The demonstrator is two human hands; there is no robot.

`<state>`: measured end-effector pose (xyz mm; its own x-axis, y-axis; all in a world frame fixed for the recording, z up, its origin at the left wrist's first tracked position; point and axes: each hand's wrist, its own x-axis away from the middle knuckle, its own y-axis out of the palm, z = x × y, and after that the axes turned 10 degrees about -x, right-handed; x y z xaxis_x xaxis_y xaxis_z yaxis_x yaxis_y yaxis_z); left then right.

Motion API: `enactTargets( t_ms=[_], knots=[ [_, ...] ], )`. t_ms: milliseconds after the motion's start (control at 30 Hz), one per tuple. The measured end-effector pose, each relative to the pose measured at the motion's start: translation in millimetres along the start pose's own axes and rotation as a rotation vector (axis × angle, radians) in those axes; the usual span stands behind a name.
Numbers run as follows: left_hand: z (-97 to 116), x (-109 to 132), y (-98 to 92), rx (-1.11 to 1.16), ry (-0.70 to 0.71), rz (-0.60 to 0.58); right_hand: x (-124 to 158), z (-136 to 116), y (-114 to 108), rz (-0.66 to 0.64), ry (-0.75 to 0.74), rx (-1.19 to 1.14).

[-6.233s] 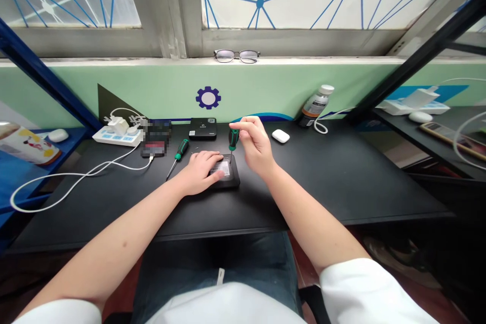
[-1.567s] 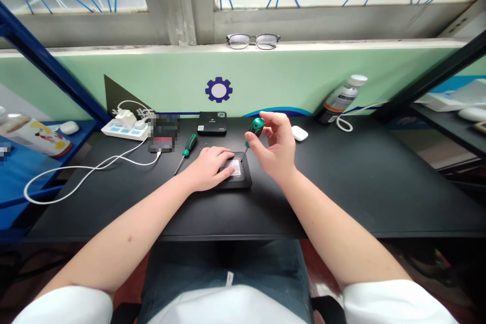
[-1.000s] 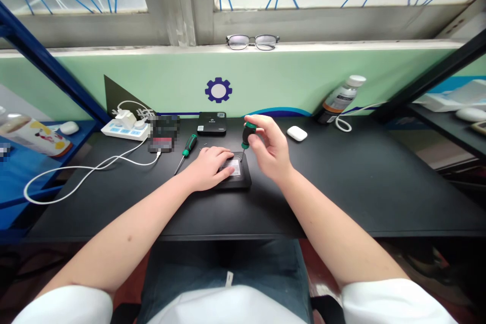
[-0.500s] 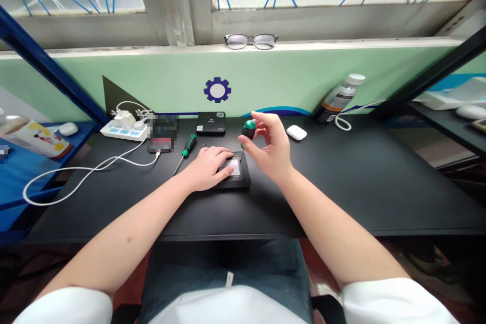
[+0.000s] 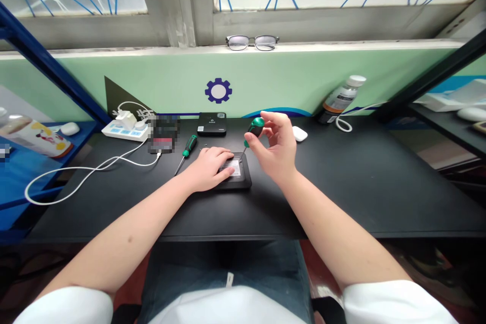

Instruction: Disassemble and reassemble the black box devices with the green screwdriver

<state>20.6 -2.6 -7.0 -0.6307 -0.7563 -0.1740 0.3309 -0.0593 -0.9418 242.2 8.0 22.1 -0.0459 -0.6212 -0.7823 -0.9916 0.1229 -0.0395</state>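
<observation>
My right hand (image 5: 280, 152) pinches a green-and-black screwdriver (image 5: 255, 126) by its handle between thumb and fingers. The screwdriver leans, and its thin shaft points down to the top right corner of a flat black device (image 5: 244, 178) with a white label. Across the left side of that device lies my left hand (image 5: 208, 168), fingers stretched flat and covering part of the label. Behind the left wrist a second green-and-black screwdriver (image 5: 190, 147) rests on the desk, and tiny metal pieces, perhaps screws, lie near the left fingertips.
At the back stand a square black box (image 5: 211, 125) and a white power strip (image 5: 123, 132) with a charger and looping white cable (image 5: 91, 168). A white earbud case (image 5: 299, 134) lies beyond my right hand. A bottle (image 5: 341, 98) leans against the panel; glasses (image 5: 252, 42) sit on the ledge.
My right hand has shifted slightly right, and the screwdriver handle tilts further right, with its tip still at the device's corner. My left hand has stayed in place.
</observation>
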Motion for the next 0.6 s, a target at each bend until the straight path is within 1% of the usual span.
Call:
enactTargets(
  t_ms=[67,133,233,333,400,467,600],
  knots=[
    [-1.5,0.2,0.9,0.037,-0.039,0.053,1.1,0.1,1.1,0.025,0.017,-0.025],
    [-3.4,-0.1,1.0,0.082,-0.082,0.137,2.6,-0.2,2.8,0.042,0.041,-0.049],
    [-5.3,-0.9,0.6,0.091,-0.098,0.215,4.9,-0.8,5.9,0.058,0.057,-0.088],
    [-5.9,-1.4,0.2,0.021,-0.094,0.236,6.3,-0.5,7.9,0.059,0.06,-0.116],
    [-7.6,-1.3,-0.2,-0.033,-0.118,0.258,6.4,0.1,7.6,0.07,0.048,-0.142],
    [-11.9,-1.2,-1.0,-0.093,-0.175,0.275,5.6,1.2,6.2,0.097,0.036,-0.168],
    [-27.1,-2.4,-1.9,-0.214,-0.327,0.271,3.3,5.1,2.2,0.137,0.049,-0.173]
  ],
)
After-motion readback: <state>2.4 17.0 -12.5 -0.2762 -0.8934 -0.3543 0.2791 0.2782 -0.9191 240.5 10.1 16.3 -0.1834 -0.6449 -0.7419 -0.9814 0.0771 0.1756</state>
